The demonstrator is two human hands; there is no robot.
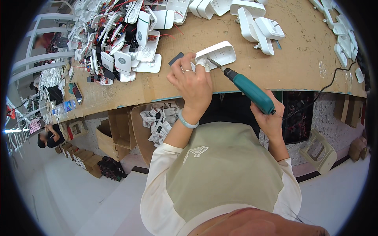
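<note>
A teal and black electric screwdriver (252,90) slants up and left over the bench edge. My right hand (269,116) is wrapped round its rear end. Its bit reaches into a white plastic housing (222,53), an open shell lying on the cardboard-covered bench (165,84). My left hand (193,80) holds the shell's left end with bent fingers; white wrapping covers a fingertip close to the bit. Beside those fingers shows a dark grey flat block (176,59); whether it is attached to the shell I cannot tell. The screw or hole under the bit is too small to make out.
A heap of white device parts with red wires (130,43) covers the bench's left. More white housings (260,31) stand at the far right. The tool's black cable (334,74) runs rightward. Below the bench are a carton of white parts (159,118) and a stool (319,151).
</note>
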